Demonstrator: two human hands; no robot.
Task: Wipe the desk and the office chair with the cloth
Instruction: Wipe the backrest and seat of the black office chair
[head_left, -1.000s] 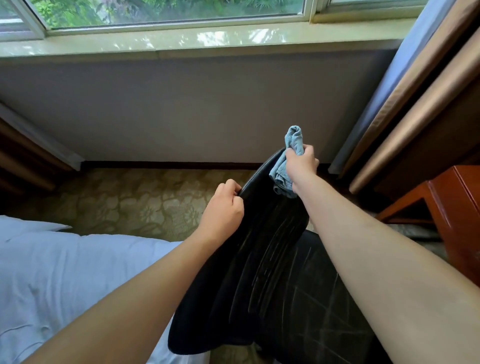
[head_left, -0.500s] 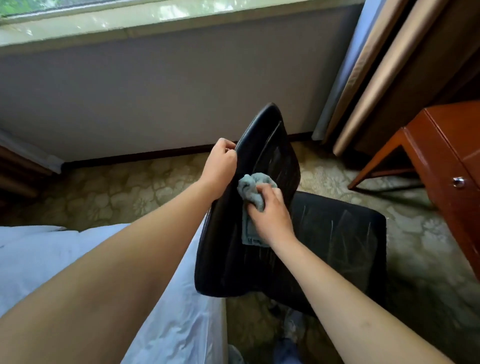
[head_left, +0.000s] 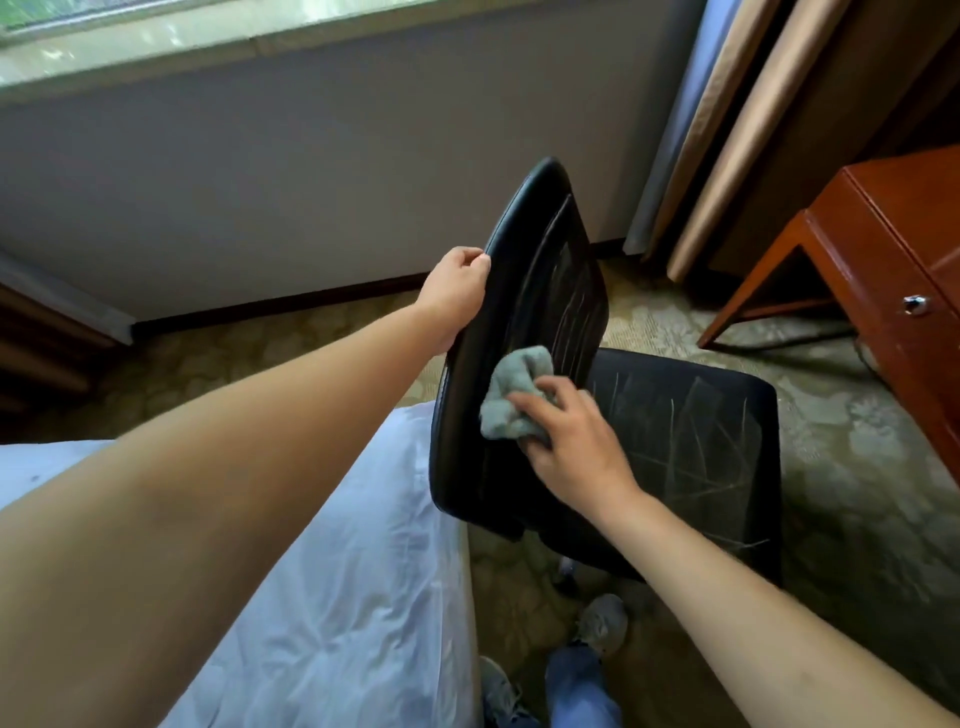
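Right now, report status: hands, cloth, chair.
Left hand grips office chair backrest edge. Right hand presses bunched cloth on lower backrest. Nothing in the way; desk untouched at right.

The chair (head_left: 524, 291) is black with pale streaks, the cloth (head_left: 511, 400) grey-blue. The carpet (head_left: 857, 467) bears an olive-and-cream floral pattern. The desk (head_left: 883, 249) is reddish-brown, the bedsheet (head_left: 332, 597) white, the curtain (head_left: 748, 104) tan.

We are seeing glossy, scuffed black leather on the office chair (head_left: 545, 291), a soft terry cloth (head_left: 511, 397), and a lacquered wood counter (head_left: 883, 249).
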